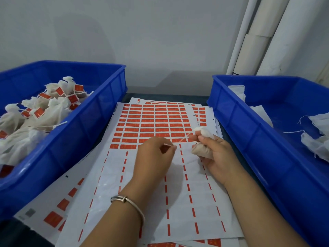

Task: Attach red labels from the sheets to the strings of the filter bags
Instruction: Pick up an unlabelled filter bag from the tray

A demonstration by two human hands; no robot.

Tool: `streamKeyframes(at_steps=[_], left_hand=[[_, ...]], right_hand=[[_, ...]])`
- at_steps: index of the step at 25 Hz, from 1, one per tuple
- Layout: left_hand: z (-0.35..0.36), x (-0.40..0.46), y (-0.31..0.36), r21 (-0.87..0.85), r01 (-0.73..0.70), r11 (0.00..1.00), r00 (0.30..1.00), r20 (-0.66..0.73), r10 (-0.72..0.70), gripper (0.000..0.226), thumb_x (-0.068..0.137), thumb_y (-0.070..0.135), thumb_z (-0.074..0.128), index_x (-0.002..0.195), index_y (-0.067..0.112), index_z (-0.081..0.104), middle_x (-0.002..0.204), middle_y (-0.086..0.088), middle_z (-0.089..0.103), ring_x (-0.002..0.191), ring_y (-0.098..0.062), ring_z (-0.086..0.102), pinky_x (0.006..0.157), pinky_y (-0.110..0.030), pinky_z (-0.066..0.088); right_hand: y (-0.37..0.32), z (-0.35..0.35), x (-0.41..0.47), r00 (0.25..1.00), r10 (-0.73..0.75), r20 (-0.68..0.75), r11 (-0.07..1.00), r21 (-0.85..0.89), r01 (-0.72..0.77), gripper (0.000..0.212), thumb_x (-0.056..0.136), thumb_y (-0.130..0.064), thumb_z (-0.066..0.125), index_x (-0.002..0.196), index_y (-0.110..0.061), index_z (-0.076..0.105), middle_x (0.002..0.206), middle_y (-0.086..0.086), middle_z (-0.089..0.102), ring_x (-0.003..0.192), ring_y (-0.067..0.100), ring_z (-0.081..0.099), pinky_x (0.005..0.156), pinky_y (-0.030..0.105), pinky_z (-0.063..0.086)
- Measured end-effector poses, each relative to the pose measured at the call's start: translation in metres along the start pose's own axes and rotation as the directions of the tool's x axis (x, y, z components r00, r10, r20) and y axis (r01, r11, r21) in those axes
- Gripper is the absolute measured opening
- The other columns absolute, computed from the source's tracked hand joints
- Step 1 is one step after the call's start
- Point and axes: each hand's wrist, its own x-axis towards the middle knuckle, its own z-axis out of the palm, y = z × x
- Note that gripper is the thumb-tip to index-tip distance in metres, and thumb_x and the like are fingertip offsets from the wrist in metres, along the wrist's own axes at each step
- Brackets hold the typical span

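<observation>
A label sheet (151, 175) lies on the table between two crates, with rows of red labels (154, 122) on its far half and peeled gaps on its near half. My right hand (219, 155) grips a white filter bag (203, 150) above the sheet's right side. The bag's string (183, 139) runs taut to the left toward my left hand (153, 157), whose fingertips pinch the string's end just above the lowest label row. Whether a label sits between those fingers is hidden by blur.
A blue crate (74, 132) on the left holds several filter bags with red labels (39, 111). A blue crate (249, 122) on the right holds unlabelled bags (318, 139). More label sheets (53, 216) lie underneath. White pipes (258, 36) stand against the wall at back right.
</observation>
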Motion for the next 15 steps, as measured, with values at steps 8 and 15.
streamKeyframes(at_steps=[8,15], left_hand=[[0.004,-0.008,0.001,0.038,-0.364,0.930,0.929,0.076,0.361,0.017,0.088,0.021,0.062,0.102,0.024,0.071,0.095,0.020,0.049,0.083,0.002,0.044,0.076,-0.006,0.034],[0.001,-0.008,0.006,-0.194,-0.240,0.951,0.963,0.080,0.259,0.016,0.083,0.022,0.067,0.097,0.026,0.074,0.093,0.029,0.049,0.091,0.003,0.051,0.075,-0.006,0.041]], right_hand=[[0.009,0.006,-0.008,0.973,-0.163,0.160,0.748,-0.623,0.228,0.025,0.092,-0.038,0.056,0.079,-0.058,0.065,0.088,-0.038,0.063,0.089,-0.001,0.061,0.066,0.012,0.045],[0.011,0.008,-0.012,0.919,-0.091,0.384,0.709,-0.623,0.330,0.038,0.095,-0.021,0.053,0.088,-0.058,0.058,0.090,-0.052,0.053,0.091,-0.024,0.052,0.063,0.003,0.044]])
